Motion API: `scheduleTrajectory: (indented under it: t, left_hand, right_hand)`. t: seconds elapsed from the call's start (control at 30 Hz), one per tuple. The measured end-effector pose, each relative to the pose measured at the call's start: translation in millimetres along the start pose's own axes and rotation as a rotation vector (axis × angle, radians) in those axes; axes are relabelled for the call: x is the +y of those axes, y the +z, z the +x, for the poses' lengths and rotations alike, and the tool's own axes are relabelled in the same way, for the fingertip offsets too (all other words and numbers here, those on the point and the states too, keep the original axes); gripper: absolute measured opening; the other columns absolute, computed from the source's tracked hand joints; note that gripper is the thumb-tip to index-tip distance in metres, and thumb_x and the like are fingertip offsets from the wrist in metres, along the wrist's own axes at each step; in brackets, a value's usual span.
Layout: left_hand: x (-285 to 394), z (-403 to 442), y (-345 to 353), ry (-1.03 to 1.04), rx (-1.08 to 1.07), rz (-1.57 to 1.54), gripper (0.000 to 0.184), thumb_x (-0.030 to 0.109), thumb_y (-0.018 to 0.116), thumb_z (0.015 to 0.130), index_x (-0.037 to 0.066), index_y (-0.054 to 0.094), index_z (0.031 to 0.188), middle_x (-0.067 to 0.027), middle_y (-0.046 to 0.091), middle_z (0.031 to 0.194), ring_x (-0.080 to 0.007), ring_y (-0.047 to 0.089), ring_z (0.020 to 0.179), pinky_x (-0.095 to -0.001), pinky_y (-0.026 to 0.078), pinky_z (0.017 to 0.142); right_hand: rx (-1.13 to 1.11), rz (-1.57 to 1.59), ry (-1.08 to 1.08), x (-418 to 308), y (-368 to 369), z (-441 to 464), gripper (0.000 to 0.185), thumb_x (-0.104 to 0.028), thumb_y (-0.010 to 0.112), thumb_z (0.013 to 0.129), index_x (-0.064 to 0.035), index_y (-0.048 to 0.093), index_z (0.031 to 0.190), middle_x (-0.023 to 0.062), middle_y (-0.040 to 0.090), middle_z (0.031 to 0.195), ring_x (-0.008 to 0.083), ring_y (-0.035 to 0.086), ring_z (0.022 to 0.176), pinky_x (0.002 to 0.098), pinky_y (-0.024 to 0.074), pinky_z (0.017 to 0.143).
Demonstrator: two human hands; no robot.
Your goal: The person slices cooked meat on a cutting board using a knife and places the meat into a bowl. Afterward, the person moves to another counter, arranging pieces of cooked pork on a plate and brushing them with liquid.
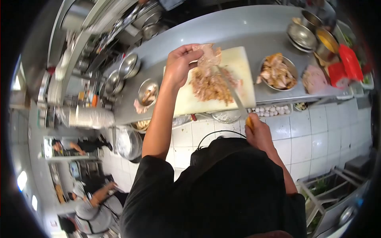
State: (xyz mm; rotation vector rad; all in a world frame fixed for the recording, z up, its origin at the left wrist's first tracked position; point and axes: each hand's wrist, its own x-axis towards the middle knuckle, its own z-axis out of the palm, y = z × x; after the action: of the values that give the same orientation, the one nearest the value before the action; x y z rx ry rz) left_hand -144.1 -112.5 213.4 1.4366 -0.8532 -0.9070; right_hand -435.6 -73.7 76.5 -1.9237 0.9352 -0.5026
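My left hand (181, 65) is closed on a pale piece of meat (209, 55), held up over the far part of the white cutting board (182, 97). In my right hand (258, 133), the fingers wrap round the yellow handle of a long knife (235, 93). Its blade reaches from the near edge of the board up to the meat. Below the held piece, chopped meat (212, 89) lies in a loose pile on the board. A metal bowl of larger meat pieces (279, 71) stands to the right of the board.
A small metal bowl (148, 92) with meat scraps stands left of the board. Stacked bowls (302, 36), a pink slab of meat (314, 79) and red packages (349, 65) are at the right. An egg tray (272, 110) is below the counter edge. Other people (99, 210) are at lower left.
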Motion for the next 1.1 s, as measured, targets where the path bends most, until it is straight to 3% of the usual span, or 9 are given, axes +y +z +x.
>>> scheduleTrajectory:
  t: [0.2, 0.33, 0.4, 0.43, 0.5, 0.57, 0.7, 0.9, 1.1]
  left_hand:
    - [-89.5, -59.2, -129.6, -0.228, 0.263, -0.093, 0.01, 0.005, 0.062, 0.089, 0.003, 0.064, 0.099, -0.0054, 0.067, 0.092, -0.0152, 0.065, 0.084, -0.0304, 0.053, 0.077]
    - [-154.2, -52.3, -158.0, -0.316, 0.28, -0.239, 0.012, 0.007, 0.069, 0.084, 0.004, 0.066, 0.096, -0.002, 0.065, 0.085, -0.0133, 0.064, 0.079, -0.0279, 0.053, 0.068]
    - [-173.2, -47.6, -159.1, -0.208, 0.161, 0.439, 0.02, 0.011, 0.073, 0.08, 0.003, 0.068, 0.098, -0.0061, 0.066, 0.092, -0.0194, 0.065, 0.084, -0.0314, 0.052, 0.075]
    - [-186.2, -48.8, -158.7, -0.224, 0.159, 0.408, 0.02, 0.011, 0.073, 0.08, 0.003, 0.068, 0.098, -0.0061, 0.066, 0.092, -0.0194, 0.065, 0.084, -0.0314, 0.052, 0.075]
    - [-202.4, -55.2, -159.0, 0.431, 0.486, 0.895, 0.025, 0.015, 0.074, 0.077, 0.002, 0.069, 0.099, -0.0115, 0.065, 0.102, -0.0271, 0.062, 0.095, -0.0358, 0.05, 0.085]
    - [-204.8, -60.3, -167.7, 0.305, 0.342, 0.757, 0.026, 0.015, 0.073, 0.078, 0.001, 0.07, 0.099, -0.0149, 0.062, 0.111, -0.0317, 0.057, 0.105, -0.0388, 0.047, 0.092]
    - [-217.4, -49.9, -179.2, 0.545, 0.252, 0.745, 0.023, 0.013, 0.073, 0.077, 0.002, 0.07, 0.098, -0.013, 0.063, 0.109, -0.0301, 0.058, 0.103, -0.0387, 0.047, 0.092]
    - [-224.1, -42.9, -180.3, 0.567, 0.158, 0.715, 0.021, 0.011, 0.072, 0.077, 0.002, 0.071, 0.095, -0.0124, 0.065, 0.106, -0.0303, 0.059, 0.102, -0.0392, 0.047, 0.091]
    - [-224.0, -47.1, -179.4, 0.556, 0.191, 0.686, 0.02, 0.011, 0.071, 0.078, 0.001, 0.07, 0.095, -0.0119, 0.065, 0.107, -0.0302, 0.058, 0.102, -0.039, 0.047, 0.091]
  right_hand:
    - [0.047, -0.014, 0.01, -51.1, 41.4, 19.9, 0.033, -0.012, 0.063, 0.087, -0.0062, 0.049, 0.117, 0.0238, 0.063, 0.078, 0.0445, 0.062, 0.075, 0.0485, 0.048, 0.064]
    - [-0.028, -0.104, -0.028, -71.7, 94.3, 29.7, 0.034, -0.014, 0.06, 0.091, -0.0051, 0.046, 0.12, 0.0265, 0.063, 0.081, 0.0459, 0.062, 0.076, 0.0491, 0.0478, 0.064]
    - [-0.089, -0.17, 0.032, -80.4, 117.0, 26.9, 0.034, -0.015, 0.059, 0.092, -0.0045, 0.045, 0.121, 0.0273, 0.063, 0.082, 0.0463, 0.062, 0.077, 0.0493, 0.048, 0.064]
    - [-0.034, -0.184, -0.003, -84.2, 126.0, 24.6, 0.034, -0.015, 0.058, 0.092, -0.0036, 0.044, 0.121, 0.0279, 0.063, 0.082, 0.0469, 0.062, 0.077, 0.0498, 0.0482, 0.064]
    - [0.018, -0.211, -0.02, -98.0, 139.1, 19.1, 0.035, -0.016, 0.057, 0.093, -0.0027, 0.044, 0.122, 0.0285, 0.063, 0.083, 0.0476, 0.062, 0.077, 0.0504, 0.0484, 0.064]
    - [0.165, -0.195, -0.039, -122.5, 143.5, 15.3, 0.036, -0.016, 0.056, 0.094, -0.0008, 0.042, 0.123, 0.0296, 0.063, 0.083, 0.0488, 0.061, 0.076, 0.0516, 0.0486, 0.063]
    - [0.31, -0.141, -0.043, -142.7, 157.1, 5.2, 0.038, -0.017, 0.056, 0.094, 0.001, 0.041, 0.125, 0.0304, 0.062, 0.083, 0.0498, 0.061, 0.075, 0.0523, 0.0481, 0.061]
    - [-0.117, -0.473, 0.208, -99.6, 185.1, 10.8, 0.031, -0.016, 0.054, 0.094, 0.0001, 0.043, 0.118, 0.0292, 0.062, 0.075, 0.0498, 0.06, 0.069, 0.0559, 0.0475, 0.062]
    - [0.102, -0.323, 0.143, -162.8, 177.7, 18.8, 0.03, -0.016, 0.053, 0.095, 0.0004, 0.044, 0.118, 0.0299, 0.063, 0.079, 0.0497, 0.061, 0.077, 0.056, 0.047, 0.066]
